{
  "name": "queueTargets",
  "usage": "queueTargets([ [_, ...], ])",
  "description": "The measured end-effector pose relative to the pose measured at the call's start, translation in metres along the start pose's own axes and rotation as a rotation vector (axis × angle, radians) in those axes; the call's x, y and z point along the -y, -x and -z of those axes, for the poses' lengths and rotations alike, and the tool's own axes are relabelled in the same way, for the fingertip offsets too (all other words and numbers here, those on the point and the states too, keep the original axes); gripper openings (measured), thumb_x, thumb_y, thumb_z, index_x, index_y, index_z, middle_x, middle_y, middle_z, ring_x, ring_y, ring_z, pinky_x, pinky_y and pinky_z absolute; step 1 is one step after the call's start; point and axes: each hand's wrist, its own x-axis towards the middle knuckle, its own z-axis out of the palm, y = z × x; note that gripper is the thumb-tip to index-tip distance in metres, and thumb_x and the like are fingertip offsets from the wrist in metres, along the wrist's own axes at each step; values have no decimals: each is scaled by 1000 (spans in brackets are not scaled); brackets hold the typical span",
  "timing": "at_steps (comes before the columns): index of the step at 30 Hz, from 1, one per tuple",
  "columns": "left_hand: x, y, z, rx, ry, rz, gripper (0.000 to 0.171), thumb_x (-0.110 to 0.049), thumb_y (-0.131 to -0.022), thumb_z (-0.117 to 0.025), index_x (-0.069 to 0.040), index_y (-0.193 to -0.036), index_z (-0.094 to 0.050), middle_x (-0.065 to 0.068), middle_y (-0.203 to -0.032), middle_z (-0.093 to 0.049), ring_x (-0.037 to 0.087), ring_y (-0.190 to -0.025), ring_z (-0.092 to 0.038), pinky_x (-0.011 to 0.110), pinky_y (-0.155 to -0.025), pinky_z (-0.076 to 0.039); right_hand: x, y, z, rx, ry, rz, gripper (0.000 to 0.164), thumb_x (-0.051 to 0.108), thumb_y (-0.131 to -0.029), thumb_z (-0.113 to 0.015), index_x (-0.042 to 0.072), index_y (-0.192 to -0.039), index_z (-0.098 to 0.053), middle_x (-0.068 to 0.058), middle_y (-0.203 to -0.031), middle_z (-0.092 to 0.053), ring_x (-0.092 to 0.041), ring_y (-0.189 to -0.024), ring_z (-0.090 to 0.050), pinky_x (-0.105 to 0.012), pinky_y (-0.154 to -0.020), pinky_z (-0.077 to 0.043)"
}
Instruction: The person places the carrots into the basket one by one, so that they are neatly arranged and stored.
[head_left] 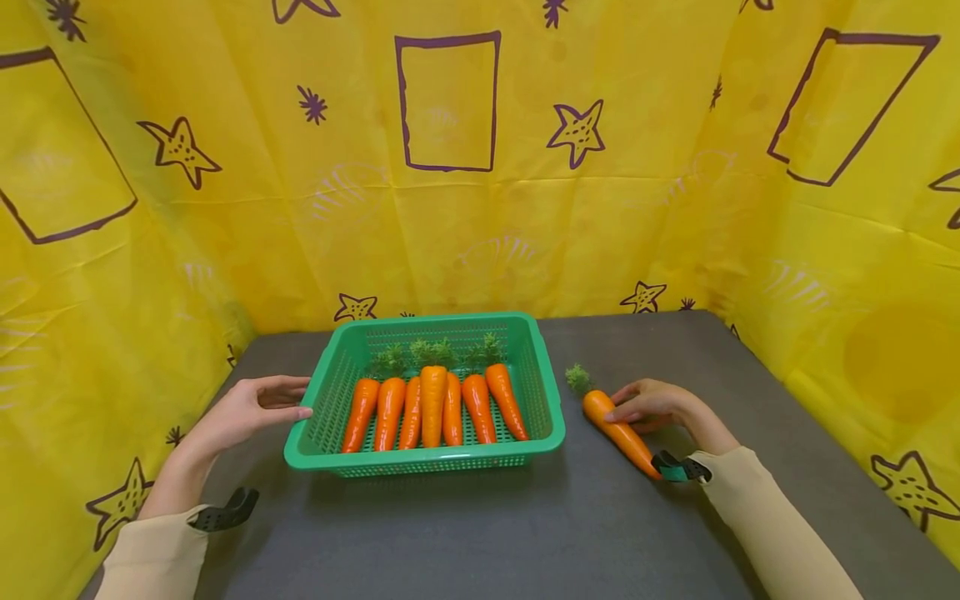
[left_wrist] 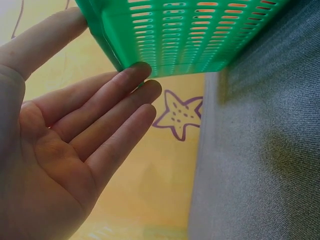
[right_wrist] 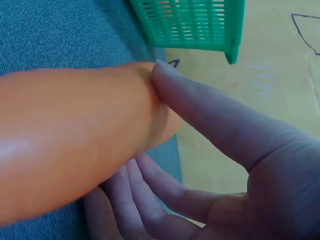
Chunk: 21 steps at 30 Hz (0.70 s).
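Observation:
My right hand [head_left: 663, 406] grips an orange carrot [head_left: 624, 435] with a green leafy top, to the right of the basket. In the right wrist view the thumb [right_wrist: 200, 102] presses on the carrot's upper side and the fingers curl beneath it. A green plastic basket [head_left: 442, 460] stands in the middle of the table, with several carrots [head_left: 432, 407] lying side by side in it, tops toward the back. At the basket's left rim, my left hand [head_left: 243, 412] touches it with nearly straight fingers; the left wrist view shows the fingertips [left_wrist: 142, 72] against its side.
The dark grey table [head_left: 465, 533] is enclosed at the back and both sides by yellow cloth [head_left: 450, 217] with starfish and frame drawings. Black wrist straps [head_left: 225, 510] show on both sleeves.

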Motion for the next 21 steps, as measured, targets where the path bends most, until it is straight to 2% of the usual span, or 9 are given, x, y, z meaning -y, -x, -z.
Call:
queueTargets([
  [4, 0, 0, 0, 1, 1, -2, 56, -34, -85, -71, -6, -130, -56, 13, -120, -65, 0, -97, -64, 22, -77, -53, 3, 1, -3, -7, 49, -17, 63, 34, -81, -75, -4, -128, -55, -1, -100, -66, -12, -87, -61, -37, -86, -54],
  [14, 0, 0, 0, -4, 6, -5, 57, -33, -84, -72, -5, -130, -55, 14, -120, -65, -1, -96, -64, 22, -77, -53, 5, 1, -5, 3, 12, -22, 58, 30, -84, -72, -6, -126, -55, 1, -96, -66, -11, -85, -59, -37, -87, -54],
  [21, 0, 0, 0, -3, 9, -10, 56, -33, -84, -72, -5, -130, -56, 14, -120, -65, -1, -96, -64, 22, -77, -53, 8, 4, -4, 14, -14, 6, 64, 28, -85, -71, -9, -131, -48, -5, -109, -67, -12, -94, -63, -40, -88, -53],
])
